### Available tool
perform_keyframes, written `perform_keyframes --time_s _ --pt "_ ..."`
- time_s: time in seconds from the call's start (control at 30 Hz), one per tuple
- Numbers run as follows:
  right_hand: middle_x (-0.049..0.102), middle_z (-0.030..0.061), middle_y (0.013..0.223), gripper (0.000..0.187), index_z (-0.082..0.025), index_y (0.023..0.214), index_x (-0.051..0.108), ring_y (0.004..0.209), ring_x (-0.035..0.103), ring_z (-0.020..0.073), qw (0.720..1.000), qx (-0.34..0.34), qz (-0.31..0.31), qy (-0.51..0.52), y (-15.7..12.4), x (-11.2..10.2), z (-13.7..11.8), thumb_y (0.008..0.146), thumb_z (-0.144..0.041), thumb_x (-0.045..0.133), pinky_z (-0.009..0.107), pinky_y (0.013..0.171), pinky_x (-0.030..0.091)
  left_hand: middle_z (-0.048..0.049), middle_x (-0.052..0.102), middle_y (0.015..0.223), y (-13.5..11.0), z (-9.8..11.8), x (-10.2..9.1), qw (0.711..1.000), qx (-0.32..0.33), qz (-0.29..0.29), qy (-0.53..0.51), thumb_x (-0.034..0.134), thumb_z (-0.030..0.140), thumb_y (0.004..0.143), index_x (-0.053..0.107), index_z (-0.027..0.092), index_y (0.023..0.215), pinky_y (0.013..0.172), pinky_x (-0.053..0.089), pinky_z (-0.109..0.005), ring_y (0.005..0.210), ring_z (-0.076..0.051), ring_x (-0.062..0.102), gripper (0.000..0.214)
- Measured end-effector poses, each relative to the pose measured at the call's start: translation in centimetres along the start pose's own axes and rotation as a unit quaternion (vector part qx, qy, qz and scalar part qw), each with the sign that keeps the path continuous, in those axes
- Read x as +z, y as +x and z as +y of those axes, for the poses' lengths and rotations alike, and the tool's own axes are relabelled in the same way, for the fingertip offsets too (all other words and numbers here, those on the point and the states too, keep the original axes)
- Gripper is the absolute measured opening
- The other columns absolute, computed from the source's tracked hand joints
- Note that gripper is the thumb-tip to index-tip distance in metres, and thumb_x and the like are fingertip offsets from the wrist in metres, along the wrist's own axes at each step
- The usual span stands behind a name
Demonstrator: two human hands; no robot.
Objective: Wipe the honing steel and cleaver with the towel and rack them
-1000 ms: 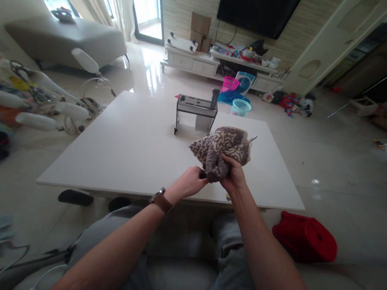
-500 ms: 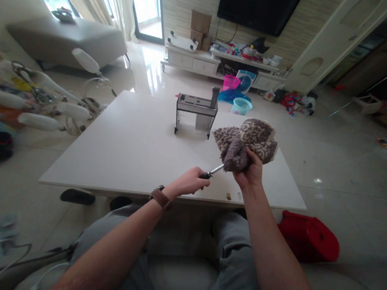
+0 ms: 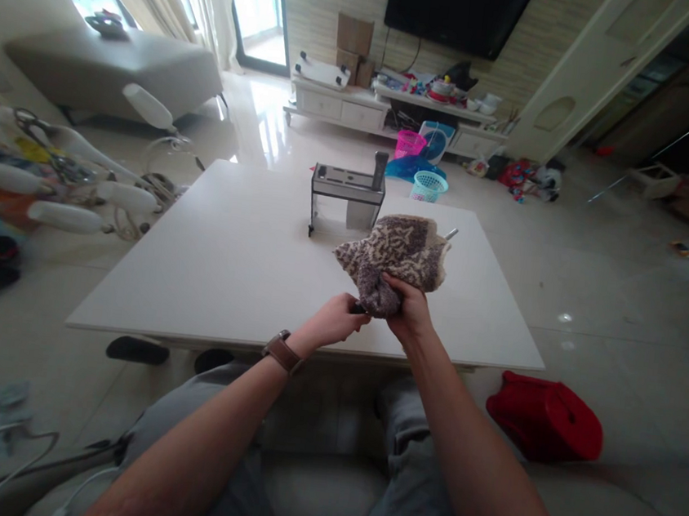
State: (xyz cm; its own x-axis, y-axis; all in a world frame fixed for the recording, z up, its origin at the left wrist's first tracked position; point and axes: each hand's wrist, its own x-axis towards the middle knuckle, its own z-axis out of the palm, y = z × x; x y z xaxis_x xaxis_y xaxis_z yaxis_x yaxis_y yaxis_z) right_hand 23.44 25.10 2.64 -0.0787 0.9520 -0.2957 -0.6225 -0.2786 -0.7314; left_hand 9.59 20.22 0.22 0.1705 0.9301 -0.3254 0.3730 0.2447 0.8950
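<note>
My left hand (image 3: 336, 320) is closed round the dark handle of a knife, just above the near part of the white table (image 3: 214, 261). The blade is wrapped inside a brown patterned towel (image 3: 395, 253), and only its metal tip (image 3: 450, 234) pokes out on the right. My right hand (image 3: 408, 311) grips the bunched towel around the blade, touching my left hand. A grey knife block (image 3: 347, 197) with one dark handle sticking up stands farther back on the table.
A red bag (image 3: 544, 417) lies on the floor to the right of my knees. A drying rack with white bars (image 3: 69, 188) stands at the left. Pink and teal baskets (image 3: 419, 163) sit on the floor beyond the table, before a TV cabinet (image 3: 360, 108).
Half a second ago the towel had slid right, off toward the tip, with bare blade showing next to the handle. My right hand has drawn it back down to the handle.
</note>
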Motion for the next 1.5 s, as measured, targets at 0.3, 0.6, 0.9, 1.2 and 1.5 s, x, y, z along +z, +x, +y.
perform_keyframes --time_s 0.3,0.6,0.9,1.2,1.5 --pt "0.082 0.0006 0.086 0.027 -0.019 0.091 0.072 0.086 0.079 0.0202 0.999 -0.032 0.003 0.037 1.9 -1.2 -0.9 0.067 -0.009 0.082 0.037 0.088 0.069 -0.0003 0.054 0.059 -0.5 0.3 -0.4 0.984 0.058 0.074 0.149 0.060 0.032 0.084 0.061 0.017 0.062 0.060 0.028 -0.028 0.060 -0.013 0.046 0.026" --pt "0.081 0.0001 0.086 0.017 -0.020 0.095 0.073 0.079 0.078 0.0175 0.995 -0.070 0.023 0.073 3.4 -3.3 -4.8 0.079 -0.016 0.072 0.033 0.077 0.069 -0.0062 0.071 0.080 -1.5 0.9 -1.3 0.966 0.098 0.109 0.211 0.062 0.041 0.092 0.074 0.021 0.089 0.063 0.029 -0.028 0.070 -0.018 0.056 0.024" --pt "0.081 0.0003 0.088 0.020 -0.020 0.095 0.073 0.081 0.078 0.0173 0.994 -0.075 0.022 0.070 3.0 -2.9 -4.5 0.076 -0.015 0.073 0.032 0.079 0.069 -0.0097 0.074 0.089 -1.5 0.8 -1.3 0.955 0.072 0.147 0.248 0.059 0.051 0.097 0.077 0.024 0.098 0.065 0.026 -0.029 0.076 -0.021 0.060 0.033" --pt "0.082 -0.0020 0.095 0.023 -0.025 0.093 0.072 0.097 0.078 0.0208 0.997 -0.052 -0.040 0.041 1.1 -1.8 -3.9 0.072 -0.016 0.077 0.043 0.095 0.067 0.0030 0.050 0.065 -0.7 0.8 -0.9 0.991 0.120 0.058 0.023 0.058 0.053 0.091 0.066 0.015 0.077 0.062 0.028 -0.027 0.065 -0.012 0.043 0.041" --pt "0.081 -0.0007 0.087 0.026 -0.024 0.084 0.070 0.102 0.078 0.0263 0.998 0.015 -0.059 0.001 0.3 -1.0 -2.2 0.063 -0.014 0.081 0.046 0.097 0.066 0.0071 0.040 0.056 -0.2 0.9 0.0 0.985 0.074 -0.005 -0.153 0.060 0.053 0.083 0.065 0.014 0.087 0.054 0.028 -0.025 0.053 -0.009 0.036 0.039"
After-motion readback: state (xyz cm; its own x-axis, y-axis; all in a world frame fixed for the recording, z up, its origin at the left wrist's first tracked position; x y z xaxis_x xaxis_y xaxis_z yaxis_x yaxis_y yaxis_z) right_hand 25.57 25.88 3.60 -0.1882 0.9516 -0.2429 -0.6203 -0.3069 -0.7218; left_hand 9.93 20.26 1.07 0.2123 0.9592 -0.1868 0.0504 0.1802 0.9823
